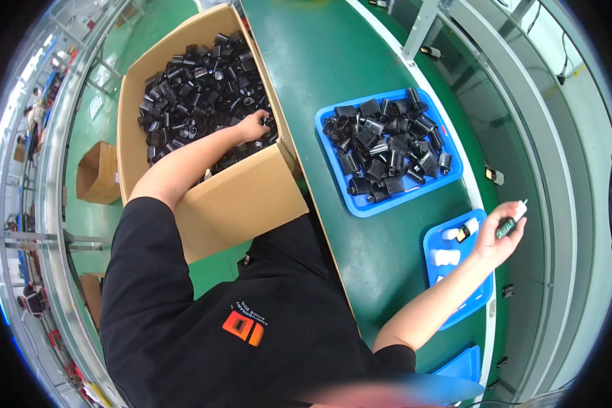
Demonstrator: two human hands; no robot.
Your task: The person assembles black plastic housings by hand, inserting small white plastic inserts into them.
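My left hand (253,126) reaches into a large cardboard box (241,207) full of black plastic housings (204,88). Its fingers curl down around a black housing near the box's right wall, partly hidden among the others. Out to the right, my right hand (498,239) is closed on a small white plastic part with a green circuit board (506,228), held between thumb and fingers. That hand is raised above the right edge of a blue tray (479,299), where several white parts (445,257) lie, one showing a dark and yellow piece.
A larger blue tray (367,210) heaped with black housings stands on the green bench (299,64). Another blue tray (464,366) sits at the near right. A metal frame (503,68) runs along the bench's far side. A smaller brown carton (96,173) stands on the floor at left.
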